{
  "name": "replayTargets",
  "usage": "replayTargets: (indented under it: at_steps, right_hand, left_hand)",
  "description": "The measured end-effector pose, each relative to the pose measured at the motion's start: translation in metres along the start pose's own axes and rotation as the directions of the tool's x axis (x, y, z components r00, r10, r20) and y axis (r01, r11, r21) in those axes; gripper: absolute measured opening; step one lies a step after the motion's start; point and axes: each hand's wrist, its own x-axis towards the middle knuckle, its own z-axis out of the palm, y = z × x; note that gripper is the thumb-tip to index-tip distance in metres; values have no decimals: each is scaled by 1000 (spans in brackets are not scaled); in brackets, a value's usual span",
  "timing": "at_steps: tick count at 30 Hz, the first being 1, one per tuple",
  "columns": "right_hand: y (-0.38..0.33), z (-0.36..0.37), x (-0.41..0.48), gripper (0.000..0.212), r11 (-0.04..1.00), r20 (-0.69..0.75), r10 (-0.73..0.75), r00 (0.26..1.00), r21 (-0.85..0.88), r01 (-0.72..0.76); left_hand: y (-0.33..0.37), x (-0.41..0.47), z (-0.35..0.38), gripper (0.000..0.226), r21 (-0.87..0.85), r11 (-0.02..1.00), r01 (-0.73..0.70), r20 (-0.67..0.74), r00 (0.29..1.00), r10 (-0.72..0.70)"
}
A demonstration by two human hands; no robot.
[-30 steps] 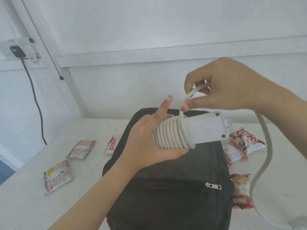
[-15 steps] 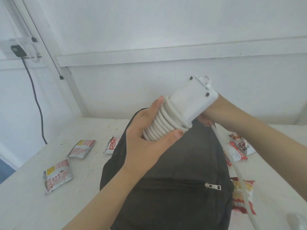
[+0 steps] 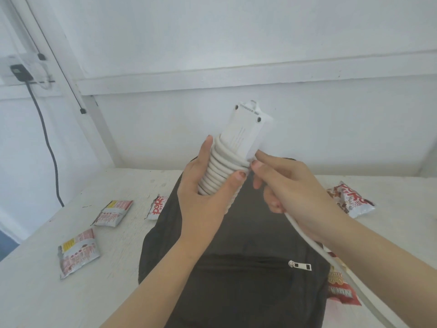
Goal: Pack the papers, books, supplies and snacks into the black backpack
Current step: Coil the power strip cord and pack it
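Another turn of cord went onto the strip [image 3: 246, 133], held above the backpack [image 3: 248, 245].

Within that second the strip swung from lying level to tilting upward over the backpack's top end, and the right hand [image 3: 290, 185] came from above it, round behind, to its right side. The left hand [image 3: 203, 197] kept its wrap on the coil, thumb pressed across the front turns and fingers curled behind. The right hand's thumb and forefinger pinched the cord [image 3: 331, 256] against the top turn, its other fingers curled round the loose length, which ran off past the backpack's right edge. I'd judge several turns remained before packing. The front zip [image 3: 300, 265] looked closed, and snack packets [image 3: 111, 213] lay on the table [image 3: 35, 292] either side of the backpack.
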Motion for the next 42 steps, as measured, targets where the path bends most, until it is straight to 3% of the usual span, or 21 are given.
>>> replayTargets:
  at_steps: [5,12,17,22,28,32,34,37,39,42]
  right_hand:
    - [3,4,-8,27,999,-3,32,999,10,-32]
    - [8,7,2,9,997,-136,51,989,57,-44]
    - [11,7,3,14,1000,-171,10,985,-12,-12]
    - [6,6,2,23,992,-127,9,992,-121,-25]
    - [13,5,4,26,951,-65,44,997,-303,-62]
    - [22,4,4,39,843,49,58,997,-538,-22]
    - [22,0,1,30,731,64,69,996,-682,-7]
    - [19,-8,-5,18,540,24,34,999,-841,1]
    - [16,-13,-8,30,421,-18,8,1000,-907,-20]
    - [13,-21,-11,36,337,-44,-100,994,-942,-8]
  left_hand:
    - [-7,3,-5,69,-20,999,36,-25,999,-37]
    - [-16,0,-12,83,142,989,40,139,989,-60]
    - [-17,0,-23,98,294,956,-20,297,952,-72]
    - [-20,2,-29,106,430,900,-74,315,946,-73]
    - [-21,1,-32,81,575,796,-189,275,961,30]
    - [-29,10,-34,76,509,855,-96,134,991,31]
    - [-32,16,-39,77,478,878,-32,56,998,6]
    - [-33,23,-46,78,482,876,3,-4,1000,-1]
    - [-33,27,-49,78,500,866,6,-20,1000,5]
    - [-33,31,-49,78,526,851,7,-29,1000,10]
